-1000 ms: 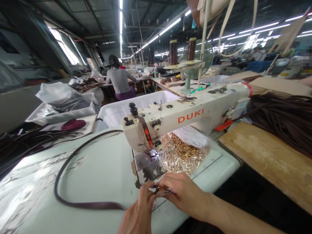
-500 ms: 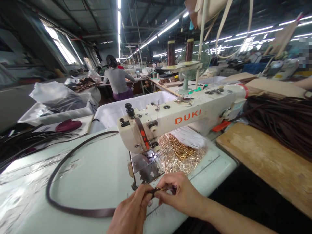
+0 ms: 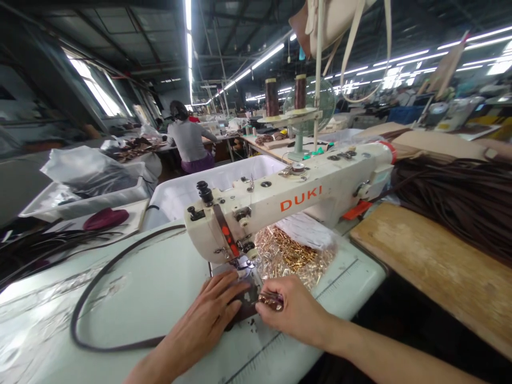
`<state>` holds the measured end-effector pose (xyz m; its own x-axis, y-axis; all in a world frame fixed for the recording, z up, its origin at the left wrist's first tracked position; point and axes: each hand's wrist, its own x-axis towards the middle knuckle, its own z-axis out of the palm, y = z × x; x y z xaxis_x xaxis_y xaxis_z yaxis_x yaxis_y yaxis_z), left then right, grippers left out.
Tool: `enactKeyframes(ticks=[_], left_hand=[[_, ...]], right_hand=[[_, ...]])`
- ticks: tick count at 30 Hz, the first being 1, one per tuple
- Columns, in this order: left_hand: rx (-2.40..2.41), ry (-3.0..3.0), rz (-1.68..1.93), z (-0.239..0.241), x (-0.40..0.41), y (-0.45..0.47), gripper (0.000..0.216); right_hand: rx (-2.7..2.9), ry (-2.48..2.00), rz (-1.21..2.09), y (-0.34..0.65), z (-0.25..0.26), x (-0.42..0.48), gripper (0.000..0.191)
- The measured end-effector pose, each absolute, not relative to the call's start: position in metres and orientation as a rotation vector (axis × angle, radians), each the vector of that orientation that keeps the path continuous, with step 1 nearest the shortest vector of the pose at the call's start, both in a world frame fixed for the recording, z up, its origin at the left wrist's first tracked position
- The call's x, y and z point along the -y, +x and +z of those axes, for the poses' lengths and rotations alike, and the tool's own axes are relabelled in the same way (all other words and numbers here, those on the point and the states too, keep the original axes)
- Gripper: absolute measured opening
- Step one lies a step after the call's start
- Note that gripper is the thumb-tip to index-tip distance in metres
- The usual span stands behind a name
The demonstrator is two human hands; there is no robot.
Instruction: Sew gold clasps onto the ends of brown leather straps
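Note:
My left hand (image 3: 208, 309) lies flat with fingers stretched over the metal plate below the needle of a sewing machine (image 3: 276, 200). Its fingertips are close to the presser foot (image 3: 244, 265). A narrow dark brown strap (image 3: 116, 346) curves in a loop over the pale table and runs behind the hand, where its end is hidden. My right hand (image 3: 290, 304) is closed on a shiny gold-coloured metal clasp (image 3: 272, 300), just right of the plate. Most of the clasp is covered by the fingers, so its exact shape is unclear.
A plastic bag of gold-coloured metal fittings (image 3: 294, 250) sits under the machine arm. Dark brown straps (image 3: 448, 197) are piled at right behind a wooden board (image 3: 424, 266). White bins (image 3: 224, 173) stand behind the table. A person in grey (image 3: 190, 138) sits farther back.
Both hands were together at the table's front edge around the strap and metal piece. They have parted: the left moved forward to the presser foot, flattening out; the right keeps the clasp.

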<state>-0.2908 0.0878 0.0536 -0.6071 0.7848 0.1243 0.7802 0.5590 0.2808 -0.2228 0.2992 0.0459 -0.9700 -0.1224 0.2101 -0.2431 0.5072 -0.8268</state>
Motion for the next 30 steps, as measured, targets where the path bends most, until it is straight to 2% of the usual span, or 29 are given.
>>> enactKeyframes(ticks=[4, 6, 8, 11, 14, 20, 23, 26, 30], left_hand=[[-3.176, 1.061, 0.245, 0.031, -0.055, -0.317, 0.038], [-3.356, 0.727, 0.286, 0.028, -0.049, -0.315, 0.043], [-3.237, 0.633, 0.508, 0.034, -0.056, -0.300, 0.045], [-2.929, 0.815, 0.834, 0.048, -0.083, -0.268, 0.041], [-2.737, 0.775, 1.025, 0.059, -0.106, -0.248, 0.032], [-2.518, 0.534, 1.309, 0.063, -0.106, -0.250, 0.027], [-2.576, 0.619, 1.252, 0.068, -0.104, -0.257, 0.025], [-2.617, 0.792, 1.049, 0.075, -0.103, -0.272, 0.021], [-2.634, 0.891, 0.737, 0.074, -0.103, -0.303, 0.016]], right_hand=[[2.645, 0.268, 1.483, -0.220, 0.046, -0.302, 0.019], [2.663, 0.215, 1.565, -0.221, 0.046, -0.302, 0.021], [2.650, 0.218, 1.623, -0.224, 0.046, -0.301, 0.023], [2.552, 0.333, 1.595, -0.225, 0.048, -0.297, 0.019], [2.443, 0.435, 1.567, -0.222, 0.051, -0.292, 0.011], [2.377, 0.459, 1.567, -0.214, 0.048, -0.286, 0.012], [2.443, 0.394, 1.634, -0.218, 0.046, -0.285, 0.017], [2.641, 0.390, 1.616, -0.232, 0.046, -0.288, 0.023], [2.870, 0.550, 1.085, -0.259, 0.051, -0.296, 0.028]])
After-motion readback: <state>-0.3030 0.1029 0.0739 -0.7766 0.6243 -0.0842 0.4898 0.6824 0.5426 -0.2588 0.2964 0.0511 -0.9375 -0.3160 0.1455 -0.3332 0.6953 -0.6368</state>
